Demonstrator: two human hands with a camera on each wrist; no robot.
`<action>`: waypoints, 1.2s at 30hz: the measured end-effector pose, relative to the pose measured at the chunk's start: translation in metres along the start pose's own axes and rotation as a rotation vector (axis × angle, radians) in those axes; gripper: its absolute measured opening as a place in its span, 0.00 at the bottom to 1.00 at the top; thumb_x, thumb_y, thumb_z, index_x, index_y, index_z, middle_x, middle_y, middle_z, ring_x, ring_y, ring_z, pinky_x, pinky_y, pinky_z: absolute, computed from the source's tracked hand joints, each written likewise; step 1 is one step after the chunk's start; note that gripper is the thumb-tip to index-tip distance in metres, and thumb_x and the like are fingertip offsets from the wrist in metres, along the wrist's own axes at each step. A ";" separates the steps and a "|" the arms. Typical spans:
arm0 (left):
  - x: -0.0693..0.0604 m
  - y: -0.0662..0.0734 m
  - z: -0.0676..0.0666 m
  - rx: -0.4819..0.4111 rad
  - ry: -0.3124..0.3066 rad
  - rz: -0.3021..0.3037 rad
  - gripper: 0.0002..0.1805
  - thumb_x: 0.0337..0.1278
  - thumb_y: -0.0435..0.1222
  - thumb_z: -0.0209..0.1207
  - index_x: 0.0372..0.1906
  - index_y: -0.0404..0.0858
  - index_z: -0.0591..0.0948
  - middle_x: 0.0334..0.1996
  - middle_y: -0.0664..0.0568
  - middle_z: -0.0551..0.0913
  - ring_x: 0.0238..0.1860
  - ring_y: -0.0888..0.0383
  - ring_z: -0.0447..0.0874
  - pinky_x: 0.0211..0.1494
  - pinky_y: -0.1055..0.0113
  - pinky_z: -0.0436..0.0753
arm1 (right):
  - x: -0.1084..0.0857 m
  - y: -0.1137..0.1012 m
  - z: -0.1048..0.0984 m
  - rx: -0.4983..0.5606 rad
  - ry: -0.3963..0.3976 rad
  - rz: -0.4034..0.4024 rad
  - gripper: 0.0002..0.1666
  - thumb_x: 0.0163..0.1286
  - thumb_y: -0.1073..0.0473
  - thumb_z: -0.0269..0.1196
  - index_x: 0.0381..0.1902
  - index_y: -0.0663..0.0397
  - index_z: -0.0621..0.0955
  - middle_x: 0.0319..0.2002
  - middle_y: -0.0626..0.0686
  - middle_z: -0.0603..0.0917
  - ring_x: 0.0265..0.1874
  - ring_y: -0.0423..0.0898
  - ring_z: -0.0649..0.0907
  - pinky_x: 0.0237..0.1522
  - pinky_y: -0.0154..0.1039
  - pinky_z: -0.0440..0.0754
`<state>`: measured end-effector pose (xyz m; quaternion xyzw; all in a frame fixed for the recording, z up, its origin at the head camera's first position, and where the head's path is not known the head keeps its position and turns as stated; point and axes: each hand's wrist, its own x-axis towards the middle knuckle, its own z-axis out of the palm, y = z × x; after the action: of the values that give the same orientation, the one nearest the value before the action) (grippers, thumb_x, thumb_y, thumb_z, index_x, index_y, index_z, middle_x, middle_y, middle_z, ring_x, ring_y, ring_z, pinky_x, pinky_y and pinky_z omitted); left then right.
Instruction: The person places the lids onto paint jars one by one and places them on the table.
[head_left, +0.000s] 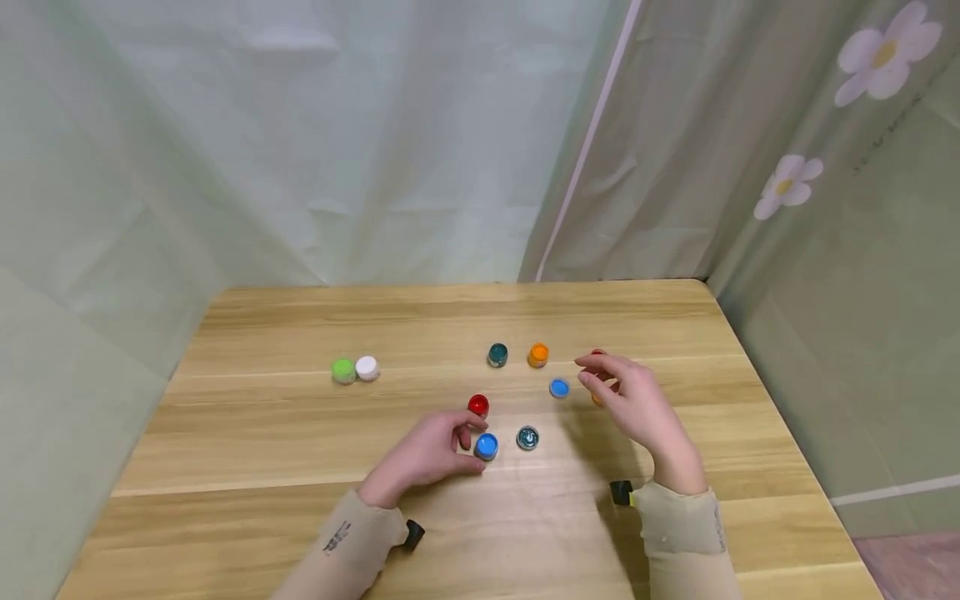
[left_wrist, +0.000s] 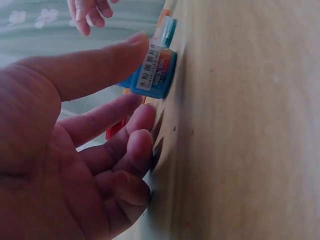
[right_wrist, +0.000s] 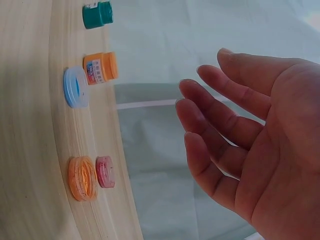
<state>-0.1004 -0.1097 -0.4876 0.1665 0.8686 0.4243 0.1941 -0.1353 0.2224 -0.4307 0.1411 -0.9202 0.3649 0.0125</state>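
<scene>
My left hand (head_left: 431,450) is spread around an uncapped blue paint jar (head_left: 486,447) standing on the table, thumb on the near side and index finger on the far side. Slim gaps show between these fingers and the jar in the head view; its label faces the left wrist camera. Just beyond the index finger stands a red paint jar (head_left: 478,404). My right hand (head_left: 633,400) hovers with relaxed fingers and holds nothing. Left of it lies a blue lid (head_left: 559,388). Beneath it are an orange lid (right_wrist: 82,178) and a red lid (right_wrist: 105,171), partly hidden in the head view.
A teal jar (head_left: 497,355) and an orange jar (head_left: 538,355) stand farther back. A teal lid (head_left: 528,437) lies right of the blue jar. Toward the left are a green jar (head_left: 343,371) and a white one (head_left: 367,367). Curtains (head_left: 337,167) hang behind the wooden table (head_left: 247,433).
</scene>
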 end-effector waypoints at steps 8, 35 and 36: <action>0.003 0.005 0.005 0.047 0.002 -0.043 0.25 0.55 0.39 0.81 0.58 0.42 0.87 0.31 0.55 0.80 0.31 0.55 0.75 0.34 0.65 0.72 | 0.000 -0.001 0.002 0.002 -0.011 -0.011 0.18 0.83 0.52 0.64 0.63 0.50 0.87 0.55 0.52 0.89 0.40 0.45 0.84 0.46 0.48 0.84; 0.006 0.004 0.008 0.066 0.018 -0.056 0.20 0.55 0.41 0.81 0.53 0.49 0.89 0.29 0.56 0.79 0.32 0.55 0.76 0.35 0.63 0.73 | 0.003 0.002 0.010 -0.005 -0.010 -0.006 0.18 0.82 0.51 0.64 0.62 0.50 0.87 0.54 0.50 0.89 0.44 0.47 0.85 0.48 0.49 0.85; 0.006 0.003 0.008 0.062 0.019 -0.057 0.20 0.54 0.41 0.81 0.52 0.50 0.89 0.29 0.56 0.79 0.33 0.55 0.76 0.35 0.63 0.73 | 0.003 0.002 0.010 -0.003 -0.011 -0.003 0.18 0.82 0.51 0.64 0.62 0.50 0.87 0.54 0.50 0.89 0.44 0.47 0.85 0.49 0.49 0.85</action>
<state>-0.1010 -0.0998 -0.4904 0.1436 0.8875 0.3932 0.1926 -0.1380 0.2160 -0.4392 0.1445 -0.9206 0.3626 0.0081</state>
